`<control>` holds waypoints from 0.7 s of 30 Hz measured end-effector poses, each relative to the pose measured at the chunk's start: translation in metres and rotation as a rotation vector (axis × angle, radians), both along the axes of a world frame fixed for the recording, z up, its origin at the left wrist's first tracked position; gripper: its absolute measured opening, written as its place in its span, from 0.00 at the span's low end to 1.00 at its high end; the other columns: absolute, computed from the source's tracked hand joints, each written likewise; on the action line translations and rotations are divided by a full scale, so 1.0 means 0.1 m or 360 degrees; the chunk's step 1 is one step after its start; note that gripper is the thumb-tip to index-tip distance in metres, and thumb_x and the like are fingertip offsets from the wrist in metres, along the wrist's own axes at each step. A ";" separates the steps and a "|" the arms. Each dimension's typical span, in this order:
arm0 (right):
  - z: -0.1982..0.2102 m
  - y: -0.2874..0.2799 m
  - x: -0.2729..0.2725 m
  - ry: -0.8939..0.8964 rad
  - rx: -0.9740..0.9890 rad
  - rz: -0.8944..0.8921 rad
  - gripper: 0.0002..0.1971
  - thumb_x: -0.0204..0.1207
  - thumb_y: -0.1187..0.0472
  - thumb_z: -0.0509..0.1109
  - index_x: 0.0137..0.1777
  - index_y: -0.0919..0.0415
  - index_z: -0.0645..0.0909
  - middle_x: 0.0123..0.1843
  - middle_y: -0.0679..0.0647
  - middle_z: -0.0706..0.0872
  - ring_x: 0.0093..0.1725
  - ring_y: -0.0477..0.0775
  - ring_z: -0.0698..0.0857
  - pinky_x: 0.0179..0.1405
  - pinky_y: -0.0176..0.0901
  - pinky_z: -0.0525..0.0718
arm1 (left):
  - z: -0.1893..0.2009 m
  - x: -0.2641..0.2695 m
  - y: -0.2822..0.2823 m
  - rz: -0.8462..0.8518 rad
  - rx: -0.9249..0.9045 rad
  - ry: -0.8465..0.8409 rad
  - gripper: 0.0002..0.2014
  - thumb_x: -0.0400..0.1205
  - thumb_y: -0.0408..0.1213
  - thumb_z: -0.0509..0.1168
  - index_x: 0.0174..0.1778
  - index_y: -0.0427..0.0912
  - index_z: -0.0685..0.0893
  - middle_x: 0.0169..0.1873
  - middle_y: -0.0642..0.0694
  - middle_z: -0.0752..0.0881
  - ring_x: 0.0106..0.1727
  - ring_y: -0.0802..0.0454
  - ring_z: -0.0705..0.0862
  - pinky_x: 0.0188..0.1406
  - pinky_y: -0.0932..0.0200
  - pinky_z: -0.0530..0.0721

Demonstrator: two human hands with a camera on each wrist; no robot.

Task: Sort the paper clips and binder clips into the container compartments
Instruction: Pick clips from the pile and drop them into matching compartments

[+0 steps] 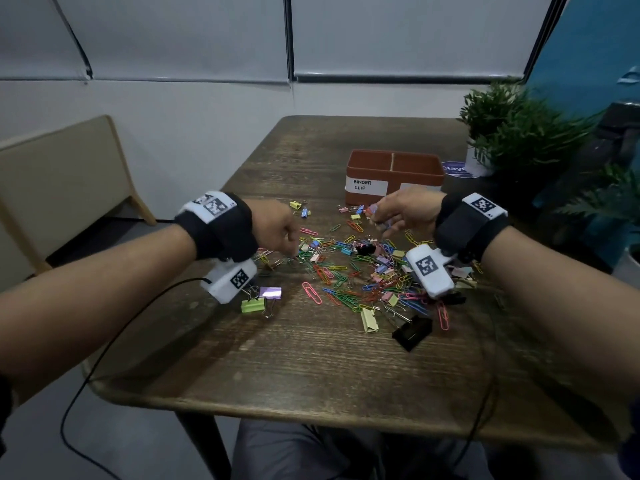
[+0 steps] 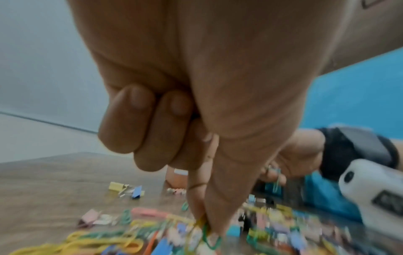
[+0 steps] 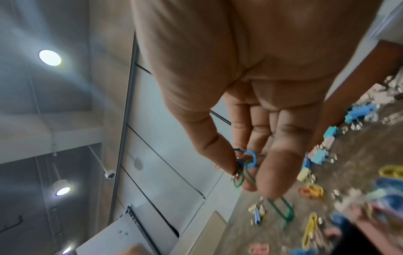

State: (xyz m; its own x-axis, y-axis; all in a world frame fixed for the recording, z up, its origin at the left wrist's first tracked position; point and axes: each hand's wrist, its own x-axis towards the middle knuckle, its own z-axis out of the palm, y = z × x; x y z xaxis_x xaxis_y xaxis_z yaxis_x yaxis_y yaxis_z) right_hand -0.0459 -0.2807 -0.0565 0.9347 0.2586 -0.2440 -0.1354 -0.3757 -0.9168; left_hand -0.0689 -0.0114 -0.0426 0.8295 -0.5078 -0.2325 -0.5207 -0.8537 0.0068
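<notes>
Head view shows both hands working the same scatter of clips (image 1: 360,271) on the tabletop (image 1: 311,358). The right hand (image 1: 405,211) has its grip pinched shut on a few paper clips (image 3: 245,165), blue and green ones tucked between thumb and fingertips (image 3: 272,181). It sits just in front of the brown container (image 1: 394,174), so my guess is it's collecting a small bunch to save trips before dropping them in.

The left hand (image 1: 277,226) is down at the near-left edge of the pile. From the left wrist view the index finger and thumb are closed together on a clip in the pile, yellow or green, too blurry to say which, with the other fingers (image 2: 139,120) curled out of the way. Makes sense for picking thin wire off flat wood.

Container has two compartments. The left one is labelled "binder clip"; the right label is hidden behind the right hand. Can't see anything inside either from here. Most clips are still loose below and between both grips.
</notes>
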 end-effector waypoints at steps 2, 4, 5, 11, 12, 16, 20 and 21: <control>0.09 -0.10 0.07 -0.0142 0.0034 -0.0144 0.01 0.77 0.76 0.69 0.45 0.75 0.82 0.34 0.63 0.85 0.29 0.53 0.84 0.32 0.38 0.89 | 0.15 0.06 0.00 0.0032 -0.0148 0.0035 0.04 0.79 0.47 0.72 0.41 0.55 0.88 0.34 0.61 0.86 0.37 0.64 0.82 0.39 0.66 0.76; 0.18 -0.23 0.20 -0.0290 0.0107 -0.0301 0.01 0.76 0.76 0.71 0.44 0.74 0.83 0.33 0.63 0.85 0.25 0.51 0.85 0.31 0.37 0.89 | 0.29 0.15 -0.05 0.0064 -0.0270 0.0015 0.04 0.80 0.48 0.71 0.42 0.54 0.88 0.32 0.62 0.86 0.36 0.65 0.81 0.41 0.62 0.77; 0.21 -0.29 0.28 -0.0364 0.0144 -0.0391 0.02 0.76 0.77 0.71 0.44 0.72 0.82 0.33 0.63 0.86 0.24 0.50 0.85 0.30 0.37 0.89 | 0.36 0.22 -0.09 0.0082 -0.0340 -0.0006 0.05 0.80 0.49 0.71 0.43 0.53 0.88 0.32 0.62 0.86 0.36 0.65 0.81 0.42 0.61 0.78; 0.33 -0.70 1.00 -0.0765 0.0039 -0.0981 0.07 0.77 0.75 0.72 0.54 0.72 0.84 0.34 0.58 0.85 0.22 0.43 0.84 0.29 0.36 0.88 | 0.59 0.77 -0.57 0.0205 -0.0702 -0.0231 0.08 0.79 0.51 0.71 0.43 0.51 0.87 0.43 0.57 0.89 0.46 0.57 0.84 0.51 0.62 0.76; 0.33 -0.73 1.09 -0.0796 -0.0030 -0.1022 0.07 0.77 0.73 0.72 0.54 0.73 0.85 0.34 0.56 0.85 0.24 0.43 0.84 0.32 0.37 0.89 | 0.61 0.86 -0.70 0.0206 -0.0746 -0.0268 0.07 0.79 0.50 0.72 0.42 0.51 0.87 0.44 0.56 0.89 0.47 0.57 0.84 0.50 0.63 0.75; 0.21 -0.74 1.24 -0.0890 -0.0482 -0.0943 0.08 0.76 0.68 0.75 0.54 0.61 0.90 0.46 0.52 0.89 0.41 0.47 0.86 0.39 0.34 0.84 | 0.65 1.28 -1.20 0.0282 -0.0962 -0.0302 0.08 0.79 0.48 0.73 0.45 0.47 0.90 0.42 0.55 0.89 0.45 0.58 0.85 0.48 0.63 0.79; 0.05 -0.77 1.31 -0.0914 -0.0753 -0.0881 0.08 0.77 0.64 0.75 0.54 0.56 0.91 0.50 0.55 0.92 0.45 0.50 0.88 0.47 0.35 0.82 | 0.53 1.67 -1.64 0.0404 -0.0982 -0.0241 0.09 0.77 0.46 0.75 0.44 0.44 0.91 0.41 0.51 0.91 0.46 0.52 0.88 0.52 0.57 0.86; 0.00 -0.80 1.32 -0.0898 -0.0809 -0.0858 0.08 0.77 0.63 0.75 0.55 0.56 0.91 0.53 0.56 0.92 0.48 0.51 0.88 0.51 0.37 0.83 | 0.49 1.74 -1.74 0.0422 -0.0966 -0.0229 0.08 0.77 0.45 0.74 0.44 0.44 0.91 0.41 0.50 0.90 0.45 0.51 0.87 0.50 0.57 0.86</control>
State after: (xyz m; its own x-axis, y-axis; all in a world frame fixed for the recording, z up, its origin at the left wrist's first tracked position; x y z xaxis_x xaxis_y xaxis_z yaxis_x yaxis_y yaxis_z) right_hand 0.0861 -0.3603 -0.0560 0.9121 -0.2585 0.3181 0.0070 -0.7661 -0.6427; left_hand 0.1046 -0.1852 0.0068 0.9453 -0.2888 0.1518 -0.3260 -0.8193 0.4716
